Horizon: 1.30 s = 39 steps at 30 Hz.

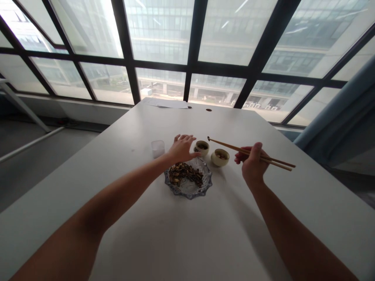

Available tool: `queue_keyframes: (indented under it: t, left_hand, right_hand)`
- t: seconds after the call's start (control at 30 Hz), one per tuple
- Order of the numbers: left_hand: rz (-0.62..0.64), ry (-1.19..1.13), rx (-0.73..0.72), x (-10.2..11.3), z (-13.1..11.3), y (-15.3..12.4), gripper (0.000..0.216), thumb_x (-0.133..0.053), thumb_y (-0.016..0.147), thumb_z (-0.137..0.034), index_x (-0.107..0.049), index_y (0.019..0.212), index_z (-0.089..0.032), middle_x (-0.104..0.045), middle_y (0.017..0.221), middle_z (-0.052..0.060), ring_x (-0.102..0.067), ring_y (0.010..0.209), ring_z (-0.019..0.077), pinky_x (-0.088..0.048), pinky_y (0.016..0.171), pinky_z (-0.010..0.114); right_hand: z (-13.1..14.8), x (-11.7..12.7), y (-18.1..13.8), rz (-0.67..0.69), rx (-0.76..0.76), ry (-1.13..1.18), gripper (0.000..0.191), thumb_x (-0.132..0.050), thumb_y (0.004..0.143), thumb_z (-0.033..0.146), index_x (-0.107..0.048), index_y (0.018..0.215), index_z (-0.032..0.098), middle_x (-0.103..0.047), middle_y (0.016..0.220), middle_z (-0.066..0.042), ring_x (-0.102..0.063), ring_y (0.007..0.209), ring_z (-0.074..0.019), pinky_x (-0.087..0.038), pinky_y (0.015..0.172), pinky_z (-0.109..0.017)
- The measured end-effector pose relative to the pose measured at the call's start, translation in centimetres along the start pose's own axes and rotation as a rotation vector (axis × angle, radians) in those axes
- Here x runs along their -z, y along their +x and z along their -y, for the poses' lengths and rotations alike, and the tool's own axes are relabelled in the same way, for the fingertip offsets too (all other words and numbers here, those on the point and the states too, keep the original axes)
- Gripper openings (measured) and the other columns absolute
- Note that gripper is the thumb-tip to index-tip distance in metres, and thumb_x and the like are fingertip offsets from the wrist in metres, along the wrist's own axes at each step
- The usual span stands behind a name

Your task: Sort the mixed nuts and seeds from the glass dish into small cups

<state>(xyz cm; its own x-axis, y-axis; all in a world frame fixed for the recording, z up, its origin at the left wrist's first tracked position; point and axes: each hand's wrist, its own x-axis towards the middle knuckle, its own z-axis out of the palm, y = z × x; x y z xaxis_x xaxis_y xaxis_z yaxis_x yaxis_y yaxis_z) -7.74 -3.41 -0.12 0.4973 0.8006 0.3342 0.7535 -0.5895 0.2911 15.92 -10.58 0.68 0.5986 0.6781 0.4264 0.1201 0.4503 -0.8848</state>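
My right hand (254, 160) is closed around a pair of wooden chopsticks (224, 144). Their tips point left and pinch a small dark piece, perhaps a seed (208, 138), above the table behind the cups. My left hand (182, 149) is open with its fingers spread, beside a small pale cup (198, 153) with dark bits inside; whether the thumb touches it I cannot tell. A second pale cup (216, 159) with reddish-brown pieces stands to the right. In front sits a scalloped glass bowl (191, 195) of striped seeds (187, 171), partly covered by my left hand and wrist.
A small clear plastic box (158, 148) stands left of my left hand on the white table (164, 242). White paper (166, 103) lies at the far edge near two round holes. Large windows (159, 31) rise behind, with a blue-grey curtain (336, 109) at the right.
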Motion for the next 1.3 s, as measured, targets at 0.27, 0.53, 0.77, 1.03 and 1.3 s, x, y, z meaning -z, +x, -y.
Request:
queue_keyframes:
  t: [0.27,0.53,0.77,1.03,1.3]
  left_hand:
    - [0.292,0.120,0.082,-2.3,-1.2,6.1,0.072,-0.068,0.076,-0.061,-0.058,0.130,-0.015,-0.066,0.127,0.019,-0.052,0.129,0.0359,-0.012,0.118,0.061]
    - [0.108,0.159,-0.072,-2.5,-1.1,5.6,0.061,-0.075,0.069,-0.049,-0.063,0.120,-0.018,-0.070,0.117,0.012,-0.056,0.119,0.0309,-0.016,0.117,0.049]
    - [0.096,0.156,-0.074,-2.6,-0.9,5.4,0.061,-0.076,0.070,-0.050,-0.063,0.120,-0.017,-0.071,0.115,0.013,-0.058,0.117,0.0316,-0.020,0.114,0.048]
    - [0.111,0.140,-0.032,-2.5,-1.1,5.5,0.057,-0.071,0.071,-0.059,-0.068,0.109,-0.017,-0.074,0.106,0.012,-0.063,0.105,0.0314,-0.033,0.108,0.045]
    - [0.168,0.175,0.044,-2.0,-1.7,5.7,0.059,-0.070,0.073,-0.061,-0.067,0.112,-0.017,-0.073,0.110,0.013,-0.064,0.107,0.0310,-0.040,0.104,0.042]
  right_hand:
    - [-2.0,1.1,1.2,-0.016,-0.070,0.030,0.058,-0.054,0.084,0.073,-0.059,0.066,0.018,-0.059,0.044,0.001,-0.053,0.030,-0.0121,-0.041,0.030,-0.024]
    - [-2.1,2.1,-0.6,0.236,0.360,-0.338,0.049,-0.050,0.092,0.063,-0.067,0.074,0.021,-0.067,0.055,-0.002,-0.063,0.047,-0.0152,-0.052,0.049,-0.028]
    - [-1.3,2.2,-1.3,0.349,0.421,-0.426,0.043,-0.054,0.090,0.060,-0.067,0.069,0.024,-0.069,0.059,-0.003,-0.064,0.051,-0.0174,-0.054,0.057,-0.031]
    - [-1.9,0.4,-0.5,0.220,0.087,-0.161,0.059,-0.050,0.085,0.076,-0.062,0.071,0.020,-0.063,0.050,-0.001,-0.057,0.038,-0.0143,-0.047,0.040,-0.027]
    - [-0.2,0.3,0.3,0.130,0.036,-0.084,0.068,-0.041,0.086,0.080,-0.062,0.065,0.018,-0.063,0.046,-0.003,-0.056,0.034,-0.0138,-0.044,0.036,-0.025]
